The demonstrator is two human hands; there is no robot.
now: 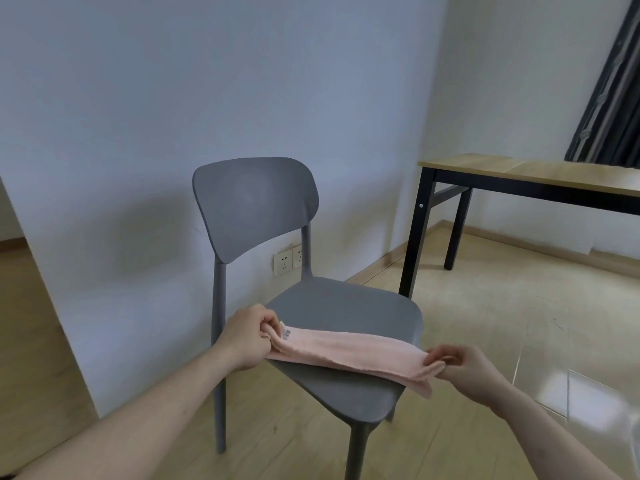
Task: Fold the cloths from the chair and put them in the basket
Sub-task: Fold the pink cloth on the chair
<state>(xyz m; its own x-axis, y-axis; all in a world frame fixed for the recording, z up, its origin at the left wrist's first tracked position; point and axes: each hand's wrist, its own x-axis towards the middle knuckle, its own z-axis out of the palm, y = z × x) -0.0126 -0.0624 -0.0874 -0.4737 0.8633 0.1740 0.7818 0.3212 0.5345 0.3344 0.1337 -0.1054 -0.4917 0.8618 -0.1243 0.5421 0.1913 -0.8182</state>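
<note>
— Lying across the front of the grey chair seat is a pink cloth, folded into a long narrow band. Does it rest flat?

— Mostly. It runs from the seat's left edge to its right front edge, and the right end hangs a little past the rim. A small white label shows at the left end.

— Who holds it?

— A person, with both hands. The left hand is closed on the left end, fingers pinching the fabric just beside the label. The right hand is closed on the right end, thumb and fingers clamped on the folded layers where they leave the seat.

— And the arms?

— Both forearms are bare and reach in from the lower corners of the view, the left one long across the bottom left.

— What surrounds the chair?

— It stands on a pale wooden floor, its backrest close to a white wall. Low on that wall, behind the backrest post, sits a pair of sockets. To the right is a table with a light wood top and black legs, well apart from the chair. Dark striped curtains hang above the table's far side.

— Is the basket in sight?

— No basket shows in this view.
</note>
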